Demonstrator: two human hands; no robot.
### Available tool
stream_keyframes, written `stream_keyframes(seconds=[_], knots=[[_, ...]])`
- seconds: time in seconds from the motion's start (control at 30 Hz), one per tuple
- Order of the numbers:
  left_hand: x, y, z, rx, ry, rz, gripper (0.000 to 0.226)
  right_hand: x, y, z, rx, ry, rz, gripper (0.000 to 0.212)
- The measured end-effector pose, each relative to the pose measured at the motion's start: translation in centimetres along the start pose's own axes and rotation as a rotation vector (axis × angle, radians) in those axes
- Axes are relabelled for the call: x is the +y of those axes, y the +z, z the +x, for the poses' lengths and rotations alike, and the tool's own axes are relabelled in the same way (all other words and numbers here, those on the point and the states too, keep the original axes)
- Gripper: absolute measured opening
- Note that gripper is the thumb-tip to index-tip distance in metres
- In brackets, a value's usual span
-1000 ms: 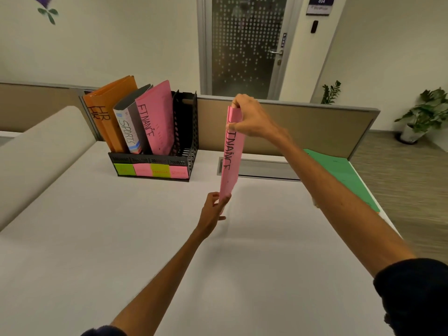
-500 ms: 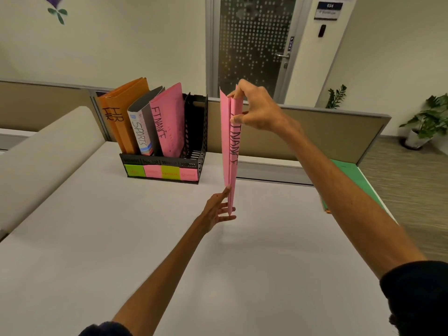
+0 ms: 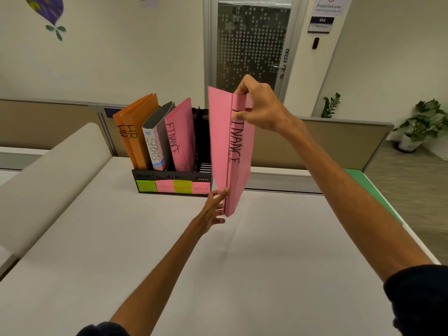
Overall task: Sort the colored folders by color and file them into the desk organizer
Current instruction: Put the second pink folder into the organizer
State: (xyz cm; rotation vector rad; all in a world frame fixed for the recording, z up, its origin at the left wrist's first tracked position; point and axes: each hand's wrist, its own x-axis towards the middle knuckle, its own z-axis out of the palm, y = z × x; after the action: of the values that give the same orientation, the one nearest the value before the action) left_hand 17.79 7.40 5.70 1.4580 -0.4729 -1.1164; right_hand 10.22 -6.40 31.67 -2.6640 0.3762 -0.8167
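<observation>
- Head view: a pink folder (image 3: 238, 151) marked FINANCE is held upright, spine toward the camera, just right of the desk organizer (image 3: 173, 183) and in front of it, clear of the table (image 3: 145, 251).
- The top of the spine is pinched by the right hand (image 3: 260, 105), thumb on the near face and fingers over the top edge; this grip likely carries the weight and keeps the folder vertical for a slot entry.
- The bottom corner is met by the left hand (image 3: 213, 209), fingers loosely spread against the lower edge, not clasped round it; it is judged to be steering the foot of the folder.
- The covers are splayed slightly at the top.
- In the organizer, an orange HR folder (image 3: 135, 132), a grey SPORTS folder (image 3: 157, 139) and a second pink FINANCE folder (image 3: 181, 137) lean leftward; the rightmost slot looks vacant.
- A green folder (image 3: 371, 187) lies flat, far right of the organizer, not yet filed.
</observation>
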Motion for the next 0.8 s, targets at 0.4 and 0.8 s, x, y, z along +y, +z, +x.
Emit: stream_keyframes(seconds=[0.4, 0.8], knots=[[0.9, -7.2, -0.5, 0.023, 0.047, 0.031, 0.085, -5.8, 4.3, 3.3, 0.053, -0.080, 0.045, 0.043], [3.1, -13.2, -0.4, 0.161, 0.125, -0.140, 0.053, -9.0, 8.7, 7.9, 0.030, -0.113, 0.109, 0.070]])
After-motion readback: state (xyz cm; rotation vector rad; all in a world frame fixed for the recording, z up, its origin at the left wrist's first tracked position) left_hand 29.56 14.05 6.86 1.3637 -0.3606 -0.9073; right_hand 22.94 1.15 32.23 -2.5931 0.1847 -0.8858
